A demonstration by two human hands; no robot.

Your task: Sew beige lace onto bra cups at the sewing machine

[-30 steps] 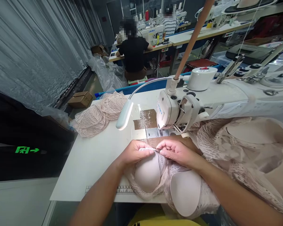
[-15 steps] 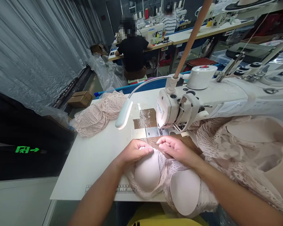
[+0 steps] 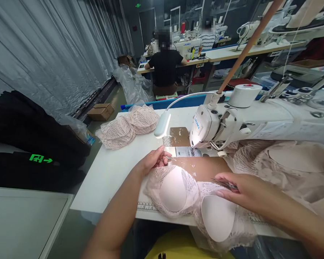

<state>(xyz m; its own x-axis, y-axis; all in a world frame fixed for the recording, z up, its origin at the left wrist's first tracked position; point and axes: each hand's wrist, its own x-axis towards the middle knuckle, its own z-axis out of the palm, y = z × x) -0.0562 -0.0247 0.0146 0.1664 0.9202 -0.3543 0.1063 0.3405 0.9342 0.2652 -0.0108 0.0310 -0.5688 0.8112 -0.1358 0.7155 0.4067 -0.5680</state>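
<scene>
A pale pink lace bra (image 3: 191, 192) lies on the table's front edge, cups facing up, its right part drooping over the edge. Just beyond its left cup is my left hand (image 3: 155, 160), fingers loosely bent and apart, beside the metal needle plate (image 3: 185, 151); nothing shows in it. My right hand (image 3: 239, 187) grips small metal thread snips (image 3: 226, 184), their points toward the left above the right cup. The sewing machine's head (image 3: 205, 126) stands behind the bra. Small light scraps (image 3: 193, 169) lie on the brown patch before the plate.
Stacked lace pieces (image 3: 124, 127) lie at the table's back left. More bras (image 3: 291, 162) are heaped at the right under the machine arm. A lamp (image 3: 162, 124) hangs left of the machine head. A person (image 3: 164, 66) sits at another table ahead.
My left hand has let go of the bra's upper edge and moved up beside the needle plate. My right hand, with the snips, has moved right and down. The view has shifted a little.
</scene>
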